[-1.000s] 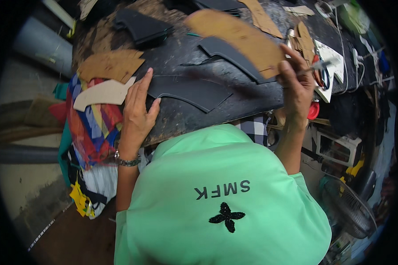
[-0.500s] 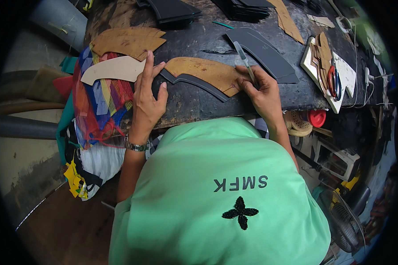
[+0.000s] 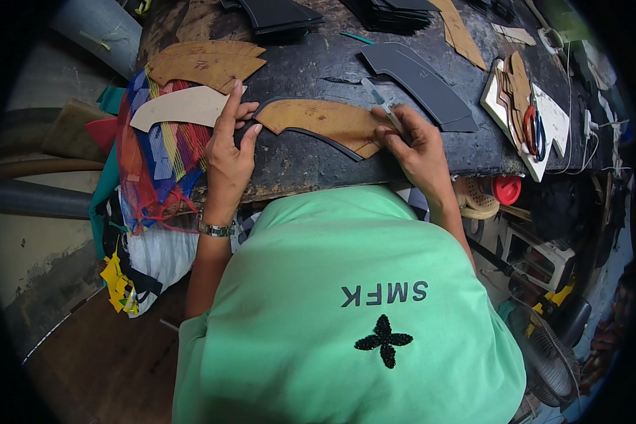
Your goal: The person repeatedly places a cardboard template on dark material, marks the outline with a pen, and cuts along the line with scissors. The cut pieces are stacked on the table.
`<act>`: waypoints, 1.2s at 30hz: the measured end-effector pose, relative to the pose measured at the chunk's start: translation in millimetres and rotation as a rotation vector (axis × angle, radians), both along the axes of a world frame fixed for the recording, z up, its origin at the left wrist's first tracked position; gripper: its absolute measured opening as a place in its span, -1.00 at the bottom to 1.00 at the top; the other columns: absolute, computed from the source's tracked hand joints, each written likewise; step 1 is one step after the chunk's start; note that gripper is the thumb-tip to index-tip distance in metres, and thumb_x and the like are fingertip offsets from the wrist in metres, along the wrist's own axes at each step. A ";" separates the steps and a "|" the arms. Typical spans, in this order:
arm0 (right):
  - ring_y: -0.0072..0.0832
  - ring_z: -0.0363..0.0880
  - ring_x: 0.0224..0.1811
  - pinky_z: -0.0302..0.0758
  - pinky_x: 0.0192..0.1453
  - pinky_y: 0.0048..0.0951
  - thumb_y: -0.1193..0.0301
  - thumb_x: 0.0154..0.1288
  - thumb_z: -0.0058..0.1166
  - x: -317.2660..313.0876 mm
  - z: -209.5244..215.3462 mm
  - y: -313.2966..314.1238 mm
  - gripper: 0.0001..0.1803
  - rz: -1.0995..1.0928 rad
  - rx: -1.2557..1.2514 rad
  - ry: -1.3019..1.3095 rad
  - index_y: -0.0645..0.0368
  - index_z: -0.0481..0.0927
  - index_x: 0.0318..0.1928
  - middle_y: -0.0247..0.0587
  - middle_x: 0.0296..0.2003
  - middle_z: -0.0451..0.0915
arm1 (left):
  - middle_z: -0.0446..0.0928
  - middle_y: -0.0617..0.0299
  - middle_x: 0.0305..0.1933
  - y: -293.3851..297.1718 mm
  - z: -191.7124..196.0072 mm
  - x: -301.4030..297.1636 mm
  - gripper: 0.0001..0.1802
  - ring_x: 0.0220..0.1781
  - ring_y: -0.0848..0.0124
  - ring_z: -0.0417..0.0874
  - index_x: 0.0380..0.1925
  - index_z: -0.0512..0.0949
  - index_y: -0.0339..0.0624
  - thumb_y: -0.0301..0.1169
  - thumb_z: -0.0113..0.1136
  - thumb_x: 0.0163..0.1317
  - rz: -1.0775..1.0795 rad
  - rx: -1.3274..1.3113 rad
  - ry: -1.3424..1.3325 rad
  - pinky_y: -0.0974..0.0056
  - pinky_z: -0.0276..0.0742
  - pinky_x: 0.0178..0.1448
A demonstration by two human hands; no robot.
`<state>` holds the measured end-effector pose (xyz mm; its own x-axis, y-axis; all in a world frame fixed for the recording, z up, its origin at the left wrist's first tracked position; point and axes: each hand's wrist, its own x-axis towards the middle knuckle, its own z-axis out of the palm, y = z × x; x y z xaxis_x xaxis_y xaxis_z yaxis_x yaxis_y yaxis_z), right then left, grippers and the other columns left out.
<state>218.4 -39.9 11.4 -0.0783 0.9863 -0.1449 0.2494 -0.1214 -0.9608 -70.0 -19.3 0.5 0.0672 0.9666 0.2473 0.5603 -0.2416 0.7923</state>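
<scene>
The right hand (image 3: pixel 418 145) had its grip clamped on a slim grey pen (image 3: pixel 383 106), fingers curled round the shaft, tip slanting up and left over the edge of a brown cardboard pattern (image 3: pixel 328 121). The left hand (image 3: pixel 227 152) lay flat, fingers spread and pressing the pattern's left end, index finger stretched straight up the table (image 3: pixel 297 166); its grip held nothing, and a metal watch (image 3: pixel 215 229) circled the wrist. The pattern, a curved, pointed, fibrous shape, lay on a thin piece of dark sheet (image 3: pixel 325 141) of the same outline, near the front edge of the scuffed black table. Just left lay a pale curved cutout (image 3: pixel 180 107) and, beyond it, two more brown patterns (image 3: pixel 201 63). Further back a dark grey curved piece (image 3: pixel 420 81) lay flat, with stacks of black pieces (image 3: pixel 283 13) behind. At the far right a white board (image 3: pixel 544 120) carried scissors (image 3: pixel 533 131) with red and blue handles.
</scene>
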 end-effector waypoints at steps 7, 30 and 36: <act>-0.53 0.65 -0.02 0.62 0.16 -0.46 0.72 0.36 -0.06 -3.0 0.6 1.3 -0.77 0.008 -0.009 -0.050 0.42 0.50 0.01 -0.06 0.12 0.63 | 0.67 0.11 -0.01 1.3 1.2 1.3 -0.38 0.04 0.30 0.68 0.34 0.45 0.00 -0.63 0.19 0.26 0.003 0.094 0.060 0.22 0.58 0.15; -0.52 0.68 -0.29 0.52 -0.19 -0.46 0.50 0.36 0.13 -3.2 -1.4 5.2 -0.73 0.015 0.074 -0.062 0.25 0.61 0.04 -0.11 -0.30 0.73 | 0.63 0.12 0.02 5.2 1.5 3.3 -0.70 0.04 0.28 0.64 -0.06 0.72 -0.18 -0.65 0.23 0.21 -0.017 0.084 0.085 0.28 0.60 0.04; -0.54 0.61 0.05 0.58 0.17 -0.50 0.68 0.41 -0.02 -0.9 3.2 6.8 -0.73 0.052 -0.087 0.018 0.43 0.51 0.09 -0.10 0.13 0.60 | 0.58 0.11 0.08 3.8 9.3 10.4 -0.58 0.10 0.17 0.60 -0.06 0.70 -0.20 -0.74 0.17 0.06 -0.115 0.230 0.379 0.14 0.49 0.19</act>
